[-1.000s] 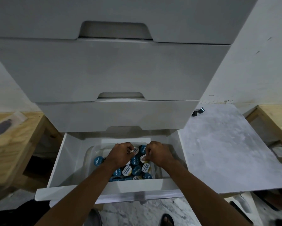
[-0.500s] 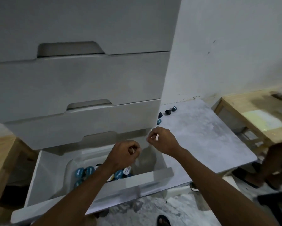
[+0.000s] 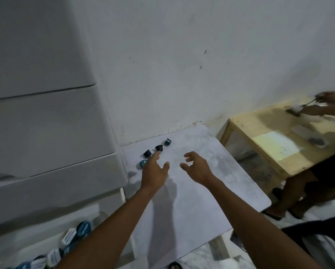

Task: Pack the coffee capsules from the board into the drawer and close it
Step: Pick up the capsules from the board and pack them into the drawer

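Where forearm crosses, drawer capsules (image 3: 69, 236) vanish.

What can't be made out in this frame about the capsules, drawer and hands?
- Drawer: head view, cut off by the bottom-left edge and the left forearm; capsules inside uncountable.
- Capsule beside the left hand: partly hidden, contact unclear.
- Capsule labels: too small.
- Right hand: open, palm side unseen.

Both hands, left (image 3: 155, 172) and right (image 3: 197, 167), reach forward, empty, fingers spread.
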